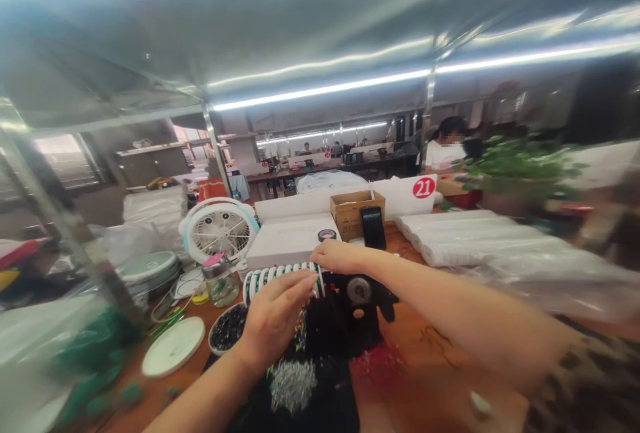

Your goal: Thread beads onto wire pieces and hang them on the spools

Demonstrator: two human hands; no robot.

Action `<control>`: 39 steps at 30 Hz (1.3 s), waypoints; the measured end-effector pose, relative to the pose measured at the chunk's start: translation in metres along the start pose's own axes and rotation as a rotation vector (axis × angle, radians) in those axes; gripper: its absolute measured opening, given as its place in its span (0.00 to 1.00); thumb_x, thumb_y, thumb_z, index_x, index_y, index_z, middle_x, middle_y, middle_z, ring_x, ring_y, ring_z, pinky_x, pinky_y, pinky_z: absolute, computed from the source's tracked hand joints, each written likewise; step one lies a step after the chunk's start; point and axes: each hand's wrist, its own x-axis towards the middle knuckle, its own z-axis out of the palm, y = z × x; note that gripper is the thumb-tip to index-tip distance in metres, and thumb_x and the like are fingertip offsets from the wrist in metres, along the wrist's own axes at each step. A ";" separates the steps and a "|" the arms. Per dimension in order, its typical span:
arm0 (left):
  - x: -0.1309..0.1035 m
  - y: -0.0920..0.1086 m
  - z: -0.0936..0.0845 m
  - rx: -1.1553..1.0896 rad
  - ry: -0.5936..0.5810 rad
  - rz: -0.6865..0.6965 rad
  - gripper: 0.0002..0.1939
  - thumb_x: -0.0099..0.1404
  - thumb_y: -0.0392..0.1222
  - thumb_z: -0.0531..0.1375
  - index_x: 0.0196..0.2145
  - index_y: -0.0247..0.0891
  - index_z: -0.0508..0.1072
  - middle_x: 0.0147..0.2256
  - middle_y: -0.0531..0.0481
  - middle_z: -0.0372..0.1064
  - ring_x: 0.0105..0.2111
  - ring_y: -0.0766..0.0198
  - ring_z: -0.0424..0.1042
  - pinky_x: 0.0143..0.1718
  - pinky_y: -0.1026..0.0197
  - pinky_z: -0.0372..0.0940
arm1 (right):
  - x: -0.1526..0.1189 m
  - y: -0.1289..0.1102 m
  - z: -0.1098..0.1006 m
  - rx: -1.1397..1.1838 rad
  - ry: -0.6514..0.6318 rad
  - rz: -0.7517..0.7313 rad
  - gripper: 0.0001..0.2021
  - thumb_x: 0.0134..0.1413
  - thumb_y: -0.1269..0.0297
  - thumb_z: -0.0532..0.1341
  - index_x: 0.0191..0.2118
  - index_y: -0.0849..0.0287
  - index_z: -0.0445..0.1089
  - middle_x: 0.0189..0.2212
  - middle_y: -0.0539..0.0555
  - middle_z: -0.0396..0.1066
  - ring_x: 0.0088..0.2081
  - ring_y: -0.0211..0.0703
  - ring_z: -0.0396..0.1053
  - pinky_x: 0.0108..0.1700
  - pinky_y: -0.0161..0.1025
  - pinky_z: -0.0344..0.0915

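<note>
A row of white-rimmed spools (273, 275) with green and dark bands stands in front of me. My left hand (273, 316) reaches across the front of the row, its fingers pressed together at the right end; what they hold, if anything, is hidden. Over the top of the end spool my right hand (336, 256) is closed, fingertips bent down, and what lies in its pinch cannot be made out. The two hands' fingertips are close together. Below them, silvery small pieces (293, 386) lie in a heap on a black cloth (335, 386), with multicoloured bits nearby.
A black device with a round metal dial (359, 291) stands right of the spools. Nearby are a bowl of black pieces (227, 329), a white lid (174, 346), a glass jar (221, 284), a fan (220, 231), a cardboard box (357, 211) and wrapped white rolls (465, 236). A person (445, 149) sits beyond.
</note>
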 end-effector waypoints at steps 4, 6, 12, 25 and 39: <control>0.039 0.003 -0.007 -0.176 0.119 -0.414 0.09 0.63 0.38 0.54 0.35 0.43 0.75 0.32 0.50 0.76 0.32 0.61 0.73 0.37 0.62 0.65 | 0.000 0.003 0.005 0.060 0.041 0.060 0.18 0.61 0.68 0.47 0.36 0.68 0.74 0.32 0.60 0.75 0.30 0.41 0.69 0.30 0.32 0.59; 0.050 0.000 -0.011 -0.205 0.091 -0.475 0.08 0.63 0.40 0.55 0.32 0.42 0.75 0.30 0.49 0.75 0.30 0.61 0.72 0.33 0.62 0.65 | -0.001 0.004 0.007 0.074 0.057 0.077 0.19 0.61 0.67 0.46 0.37 0.69 0.74 0.31 0.61 0.75 0.30 0.41 0.69 0.30 0.32 0.59; 0.017 -0.011 -0.012 0.204 -0.060 0.039 0.06 0.61 0.36 0.58 0.35 0.41 0.74 0.35 0.48 0.69 0.36 0.60 0.67 0.39 0.59 0.61 | 0.000 0.001 0.007 0.074 0.068 0.057 0.18 0.61 0.70 0.46 0.37 0.68 0.74 0.35 0.61 0.75 0.33 0.41 0.70 0.32 0.31 0.59; -0.013 -0.015 0.028 0.326 0.010 0.447 0.13 0.65 0.34 0.51 0.42 0.41 0.73 0.38 0.46 0.71 0.43 0.58 0.66 0.45 0.56 0.59 | 0.001 0.000 0.006 0.039 0.053 0.037 0.17 0.61 0.72 0.48 0.37 0.67 0.74 0.40 0.63 0.74 0.39 0.44 0.70 0.37 0.32 0.60; 0.070 -0.026 0.006 -0.723 0.192 -0.894 0.09 0.60 0.46 0.57 0.34 0.38 0.64 0.25 0.49 0.74 0.22 0.58 0.75 0.07 0.73 0.51 | 0.002 0.000 0.016 0.009 0.085 0.111 0.17 0.61 0.69 0.47 0.41 0.69 0.72 0.40 0.67 0.73 0.40 0.49 0.72 0.36 0.34 0.62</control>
